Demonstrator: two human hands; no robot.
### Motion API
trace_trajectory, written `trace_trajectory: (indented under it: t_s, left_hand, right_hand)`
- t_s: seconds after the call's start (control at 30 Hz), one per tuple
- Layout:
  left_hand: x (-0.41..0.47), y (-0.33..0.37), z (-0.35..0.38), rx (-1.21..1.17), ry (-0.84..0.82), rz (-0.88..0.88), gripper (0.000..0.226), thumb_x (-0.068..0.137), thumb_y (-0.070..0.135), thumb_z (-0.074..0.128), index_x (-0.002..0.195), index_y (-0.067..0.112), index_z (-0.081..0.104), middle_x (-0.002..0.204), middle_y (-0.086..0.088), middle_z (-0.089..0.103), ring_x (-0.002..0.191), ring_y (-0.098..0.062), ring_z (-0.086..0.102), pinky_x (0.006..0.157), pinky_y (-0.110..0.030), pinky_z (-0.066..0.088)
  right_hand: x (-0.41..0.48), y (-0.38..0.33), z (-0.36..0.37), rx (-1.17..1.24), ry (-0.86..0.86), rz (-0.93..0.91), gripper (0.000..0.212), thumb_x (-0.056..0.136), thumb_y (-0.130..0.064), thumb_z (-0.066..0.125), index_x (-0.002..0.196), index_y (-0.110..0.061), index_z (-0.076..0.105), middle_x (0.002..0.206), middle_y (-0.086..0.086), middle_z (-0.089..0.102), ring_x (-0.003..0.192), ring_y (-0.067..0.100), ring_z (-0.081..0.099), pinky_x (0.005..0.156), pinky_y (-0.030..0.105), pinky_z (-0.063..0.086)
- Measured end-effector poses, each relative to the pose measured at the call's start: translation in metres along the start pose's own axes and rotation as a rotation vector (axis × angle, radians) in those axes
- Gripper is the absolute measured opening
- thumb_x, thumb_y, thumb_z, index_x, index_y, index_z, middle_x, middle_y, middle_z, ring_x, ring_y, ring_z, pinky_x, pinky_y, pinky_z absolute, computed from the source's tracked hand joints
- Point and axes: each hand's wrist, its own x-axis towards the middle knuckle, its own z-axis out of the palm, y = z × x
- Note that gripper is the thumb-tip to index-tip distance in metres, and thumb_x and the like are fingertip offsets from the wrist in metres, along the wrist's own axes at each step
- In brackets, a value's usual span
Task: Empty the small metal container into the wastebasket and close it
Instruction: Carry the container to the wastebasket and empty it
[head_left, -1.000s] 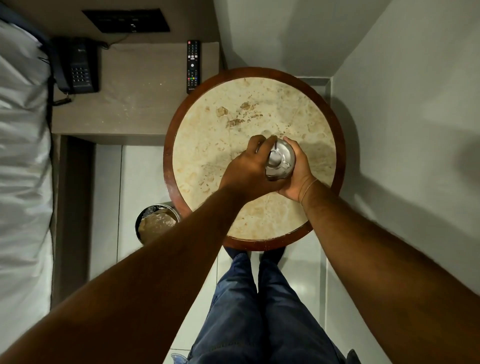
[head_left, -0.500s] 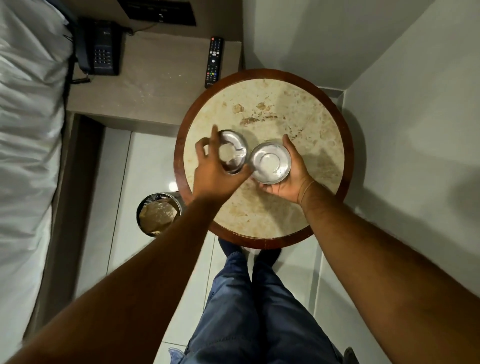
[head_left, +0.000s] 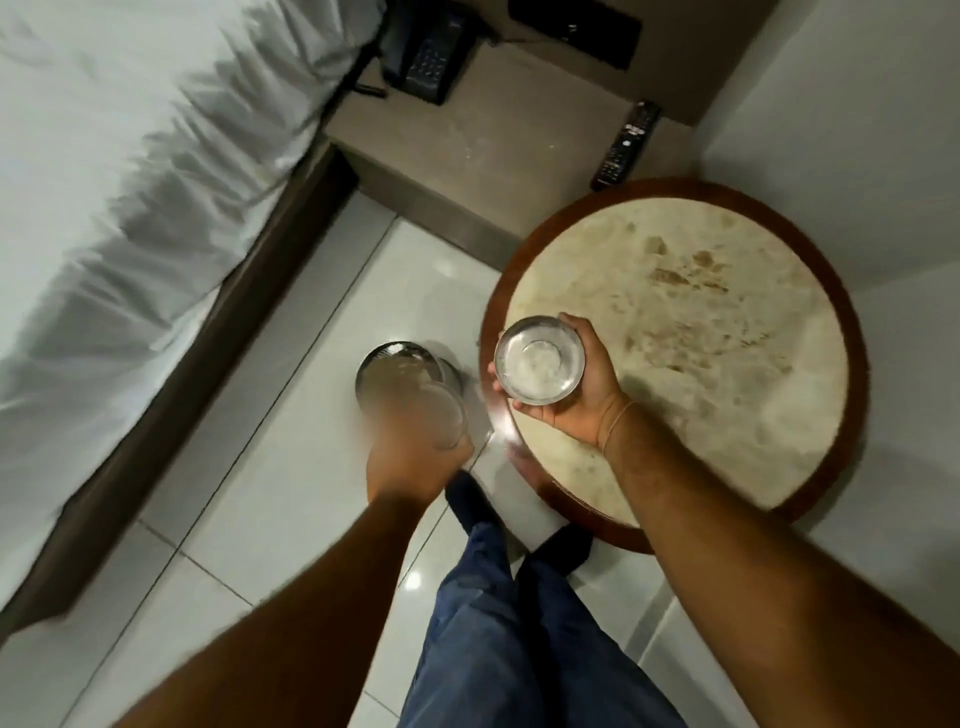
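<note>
My left hand (head_left: 410, 465) grips the small metal container (head_left: 441, 415), which is motion-blurred. It hangs over the near edge of the round metal wastebasket (head_left: 382, 356) standing on the floor left of the table. My right hand (head_left: 571, 395) holds the round metal lid (head_left: 540, 361), hollow side up, above the left edge of the round marble table (head_left: 727, 364). The two metal parts are apart. The blur hides what is inside the container.
A bed with white sheets (head_left: 114, 208) fills the left side. Behind the table is a nightstand (head_left: 493, 166) with a black phone (head_left: 426, 67) and a remote (head_left: 626, 145). My legs in jeans (head_left: 519, 623) stand on pale floor tiles. A wall closes the right side.
The container was opened over the table, with one part in each hand. My left hand then carried its part left and down over the wastebasket. My view swung left.
</note>
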Motion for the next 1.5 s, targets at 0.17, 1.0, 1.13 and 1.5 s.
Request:
trace_trajectory:
  t_s: [0.17,1.0,1.13,1.5]
  left_hand:
    - [-0.017,-0.054,0.003,-0.041,0.045,-0.154,0.105,0.066,0.069,0.075,0.157,0.037,0.034,0.148,0.004,0.045,0.118,-0.027,0.069,0.095,-0.048,0.061]
    - [0.000,-0.205,0.058,-0.184,0.117,-0.373,0.109,0.075,0.060,0.082,0.165,0.022,0.032,0.156,-0.006,0.047,0.145,-0.026,0.041,0.118,-0.038,0.041]
    - [-0.006,-0.222,0.068,-0.180,0.081,-0.404,0.109,0.076,0.060,0.083,0.165,0.024,0.030,0.157,-0.006,0.045,0.146,-0.026,0.040,0.119,-0.038,0.040]
    - [0.005,-0.219,0.070,-0.179,0.065,-0.395,0.110,0.078,0.060,0.082,0.166,0.023,0.029,0.158,-0.007,0.043,0.148,-0.026,0.038,0.122,-0.040,0.037]
  right_hand:
    - [0.049,0.047,0.049,-0.152,0.049,-0.020,0.063,0.092,-0.070,0.053,0.106,-0.015,0.080,0.107,0.021,0.077,0.084,0.040,0.077,0.061,0.033,0.059]
    - [0.293,0.169,0.121,-1.505,0.279,-0.217,0.067,0.084,-0.042,0.090,0.139,-0.019,0.061,0.140,0.009,0.067,0.130,0.029,0.063,0.111,0.037,0.051]
    - [0.298,0.180,0.114,-1.683,0.226,-0.370,0.079,0.080,-0.041,0.093,0.145,-0.018,0.056,0.145,0.017,0.057,0.134,0.036,0.058,0.118,0.043,0.047]
    - [0.289,0.194,0.115,-1.791,0.322,-0.650,0.071,0.077,-0.047,0.092,0.134,-0.017,0.062,0.138,0.013,0.062,0.123,0.037,0.064,0.099,0.046,0.059]
